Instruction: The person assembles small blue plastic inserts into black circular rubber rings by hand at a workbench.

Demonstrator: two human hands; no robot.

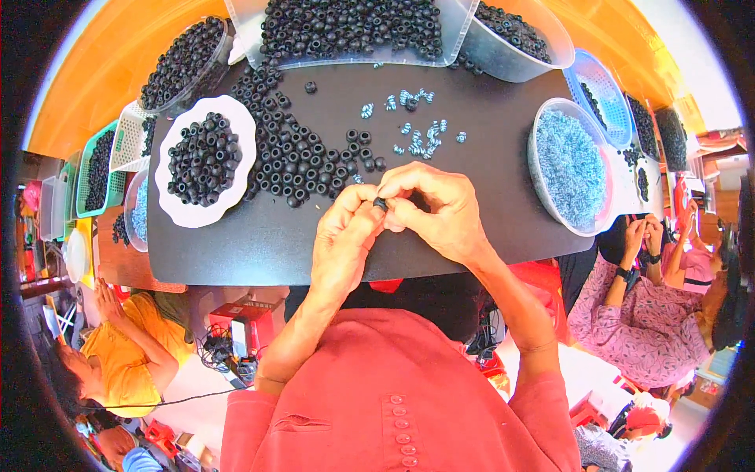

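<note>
Close together above the table's front part, my left hand [341, 234] and my right hand [445, 211] are both closed, their fingertips pinching one small black bead-like piece [381, 204] between them. The fingers cover much of it, so whether anything sits inside cannot be seen. Just beyond my left hand, many loose black pieces [295, 161], round and with holes, spread over the dark table [236, 256]. Farther off, ahead of my right hand, lie several small blue-and-white coil-like pieces [429, 140].
A white scalloped plate [174, 211] of black pieces stands at left. At the back are a large clear bin [354, 60] and a clear tub [519, 69]. A round tub [539, 197] of blue coils sits at right. Other people work on both sides.
</note>
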